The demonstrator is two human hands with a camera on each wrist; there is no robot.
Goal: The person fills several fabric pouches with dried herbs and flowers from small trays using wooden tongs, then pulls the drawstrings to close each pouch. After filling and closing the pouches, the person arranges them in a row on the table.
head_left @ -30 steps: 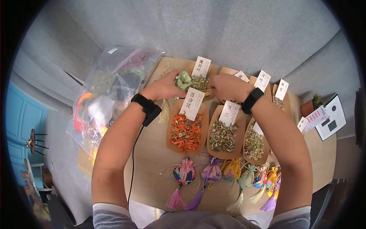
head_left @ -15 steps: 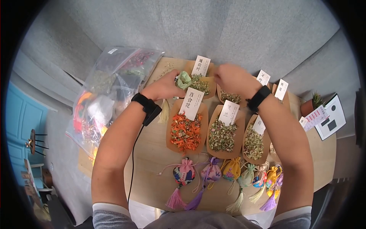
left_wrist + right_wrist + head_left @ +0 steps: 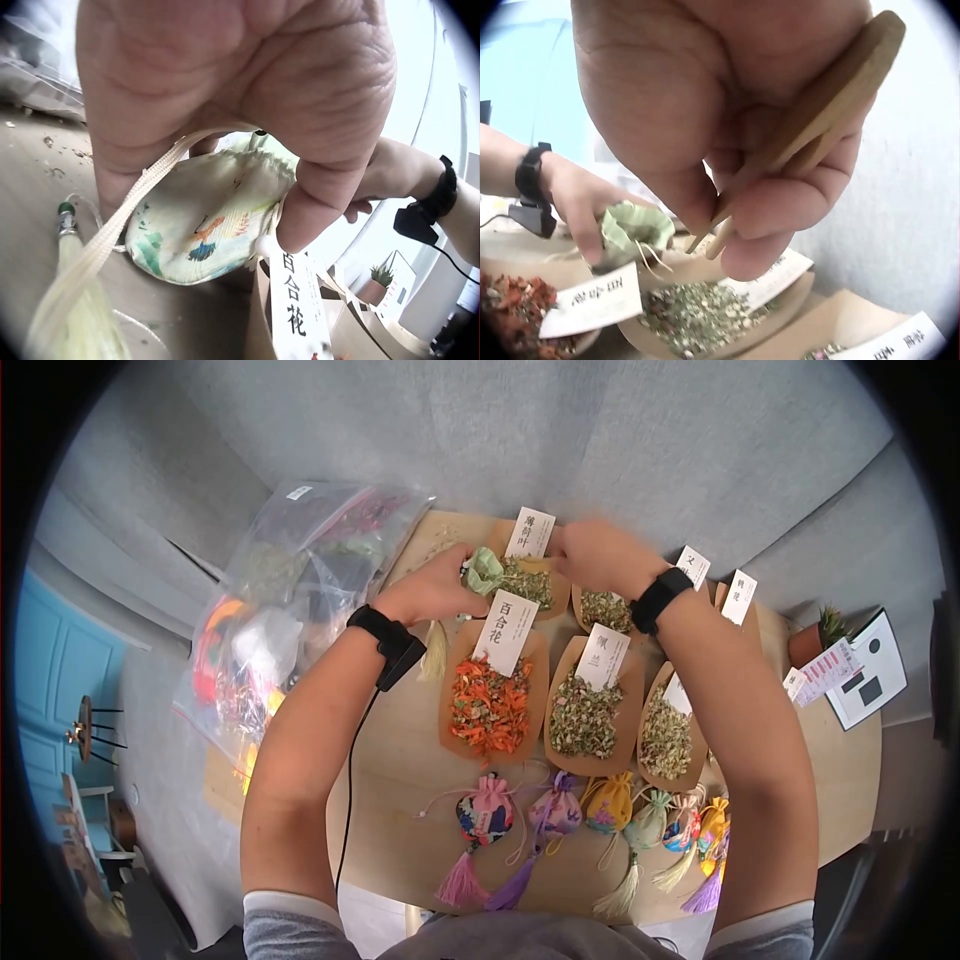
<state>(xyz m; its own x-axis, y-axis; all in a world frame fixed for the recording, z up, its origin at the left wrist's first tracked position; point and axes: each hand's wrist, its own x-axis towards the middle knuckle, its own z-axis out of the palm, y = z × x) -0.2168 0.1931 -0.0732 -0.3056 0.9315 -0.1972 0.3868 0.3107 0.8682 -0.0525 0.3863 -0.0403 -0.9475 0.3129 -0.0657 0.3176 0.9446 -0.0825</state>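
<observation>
My left hand [image 3: 440, 588] grips a pale green drawstring pouch [image 3: 202, 225] with painted coloured patterns, its thumb and fingers on either side. The pouch's gathered mouth stands open in the right wrist view. A pale tassel [image 3: 90, 307] and a cream cord hang beside it. My right hand [image 3: 605, 565] pinches wooden tweezers [image 3: 821, 112], tips pointing down and close together. Those tips are over the far edge of a brown paper tray of dried green leaves [image 3: 697, 319], right of the pouch. I cannot tell whether the tweezers hold anything.
Nearer me stand paper trays of orange petals [image 3: 488, 705] and greenish dried flowers [image 3: 583, 718], with upright label cards. Several tasselled sachets [image 3: 485, 810] line the front. A large clear bag [image 3: 290, 580] lies left; a potted plant [image 3: 815, 640] stands right.
My right hand has lifted away from the leaf trays toward the back, swung slightly right, then come back left. The left hand and pouch have stayed in place.
</observation>
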